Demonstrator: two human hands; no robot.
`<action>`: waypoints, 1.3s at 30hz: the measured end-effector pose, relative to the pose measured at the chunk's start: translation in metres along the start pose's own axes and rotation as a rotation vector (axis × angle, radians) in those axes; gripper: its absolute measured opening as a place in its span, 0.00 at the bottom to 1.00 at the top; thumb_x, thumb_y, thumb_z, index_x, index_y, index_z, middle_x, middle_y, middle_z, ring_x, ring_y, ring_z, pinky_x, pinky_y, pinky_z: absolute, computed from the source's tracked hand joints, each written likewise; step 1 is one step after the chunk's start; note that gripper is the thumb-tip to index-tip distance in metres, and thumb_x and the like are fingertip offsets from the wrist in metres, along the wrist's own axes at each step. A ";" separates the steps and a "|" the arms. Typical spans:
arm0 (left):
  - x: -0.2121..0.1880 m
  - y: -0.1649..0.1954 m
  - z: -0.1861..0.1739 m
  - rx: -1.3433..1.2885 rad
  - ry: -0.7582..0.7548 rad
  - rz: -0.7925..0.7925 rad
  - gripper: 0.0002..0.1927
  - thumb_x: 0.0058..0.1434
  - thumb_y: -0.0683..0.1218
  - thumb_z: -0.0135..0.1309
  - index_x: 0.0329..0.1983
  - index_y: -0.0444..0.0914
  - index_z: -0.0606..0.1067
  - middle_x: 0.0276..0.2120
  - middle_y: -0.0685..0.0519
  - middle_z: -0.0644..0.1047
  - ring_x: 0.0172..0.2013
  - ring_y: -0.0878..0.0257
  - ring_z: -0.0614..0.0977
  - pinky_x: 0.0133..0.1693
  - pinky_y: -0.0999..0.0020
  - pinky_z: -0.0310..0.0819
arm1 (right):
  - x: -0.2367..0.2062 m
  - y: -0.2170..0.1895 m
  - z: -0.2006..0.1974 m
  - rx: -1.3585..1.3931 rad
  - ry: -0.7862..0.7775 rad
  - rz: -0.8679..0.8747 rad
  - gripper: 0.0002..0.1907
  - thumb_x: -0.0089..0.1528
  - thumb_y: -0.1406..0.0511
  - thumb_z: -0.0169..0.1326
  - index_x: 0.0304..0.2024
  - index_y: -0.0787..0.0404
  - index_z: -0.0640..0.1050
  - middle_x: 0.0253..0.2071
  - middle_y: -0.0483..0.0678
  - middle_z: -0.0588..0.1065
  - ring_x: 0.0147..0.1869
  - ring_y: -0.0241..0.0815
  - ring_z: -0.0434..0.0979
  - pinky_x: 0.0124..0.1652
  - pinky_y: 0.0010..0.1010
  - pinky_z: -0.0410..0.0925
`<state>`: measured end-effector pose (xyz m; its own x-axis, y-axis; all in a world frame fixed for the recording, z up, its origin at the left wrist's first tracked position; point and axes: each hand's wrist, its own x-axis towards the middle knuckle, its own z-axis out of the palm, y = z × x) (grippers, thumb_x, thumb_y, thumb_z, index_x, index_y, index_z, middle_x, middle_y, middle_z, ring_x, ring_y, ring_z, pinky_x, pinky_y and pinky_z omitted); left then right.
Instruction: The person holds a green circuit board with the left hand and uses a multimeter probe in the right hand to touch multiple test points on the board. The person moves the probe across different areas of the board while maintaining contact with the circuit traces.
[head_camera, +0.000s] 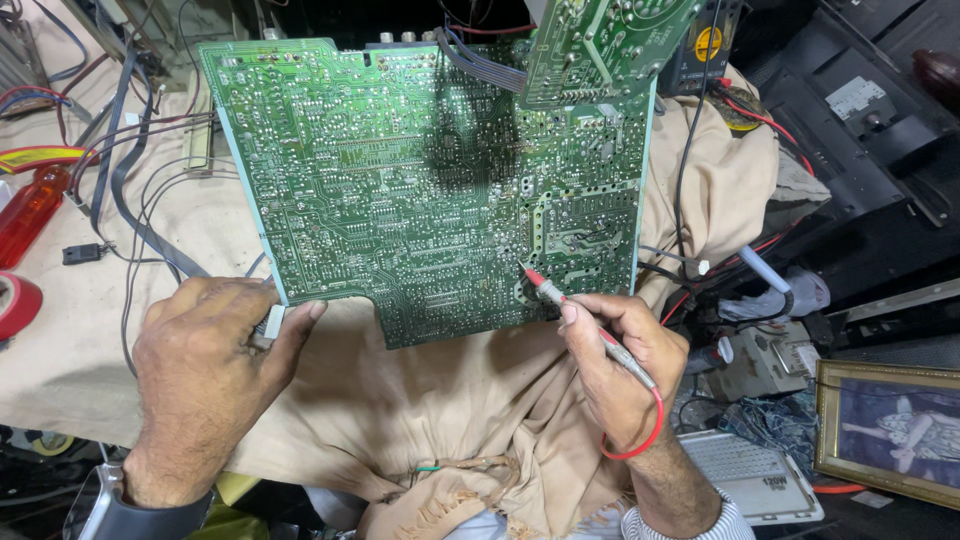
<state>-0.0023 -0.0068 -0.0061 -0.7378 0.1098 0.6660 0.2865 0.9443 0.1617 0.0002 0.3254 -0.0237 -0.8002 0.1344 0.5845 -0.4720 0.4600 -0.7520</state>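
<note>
A large green circuit board (420, 190) lies solder side up on a beige cloth (440, 410). My left hand (205, 380) rests at the board's lower left corner, fingers curled around a small grey part at its edge. My right hand (615, 365) holds a red test probe (560, 300) like a pen. Its metal tip touches a solder point near the board's lower right. The probe's red lead (650, 435) loops around my wrist.
A second green board (600, 40) overlaps the top right corner. Grey and black cables (130, 200) trail at the left beside red tape rolls (15, 305). A soldering iron (765, 275), a white panel (750, 475) and a framed picture (890, 425) sit at the right.
</note>
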 end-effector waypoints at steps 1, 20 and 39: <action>0.000 0.000 0.000 -0.005 -0.002 -0.003 0.17 0.57 0.54 0.69 0.36 0.35 0.81 0.35 0.50 0.82 0.40 0.52 0.82 0.41 0.57 0.71 | 0.000 0.000 0.000 -0.006 0.001 0.000 0.07 0.65 0.69 0.61 0.44 0.68 0.80 0.32 0.46 0.82 0.34 0.28 0.80 0.34 0.19 0.72; 0.001 0.002 0.001 -0.009 -0.019 -0.023 0.17 0.56 0.54 0.69 0.36 0.36 0.82 0.34 0.49 0.82 0.40 0.52 0.82 0.41 0.58 0.72 | 0.001 0.000 0.001 -0.006 -0.003 0.008 0.07 0.65 0.69 0.60 0.43 0.67 0.81 0.32 0.46 0.82 0.33 0.27 0.80 0.34 0.19 0.72; 0.004 0.002 0.000 -0.015 -0.026 -0.008 0.17 0.57 0.54 0.69 0.35 0.35 0.82 0.34 0.50 0.82 0.40 0.52 0.82 0.41 0.58 0.73 | 0.000 -0.003 -0.001 -0.012 -0.006 -0.029 0.07 0.65 0.71 0.61 0.43 0.68 0.80 0.34 0.48 0.83 0.36 0.29 0.81 0.36 0.20 0.73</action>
<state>-0.0045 -0.0042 -0.0027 -0.7556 0.1107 0.6456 0.2898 0.9404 0.1779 0.0021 0.3246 -0.0213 -0.7882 0.1158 0.6044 -0.4909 0.4742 -0.7309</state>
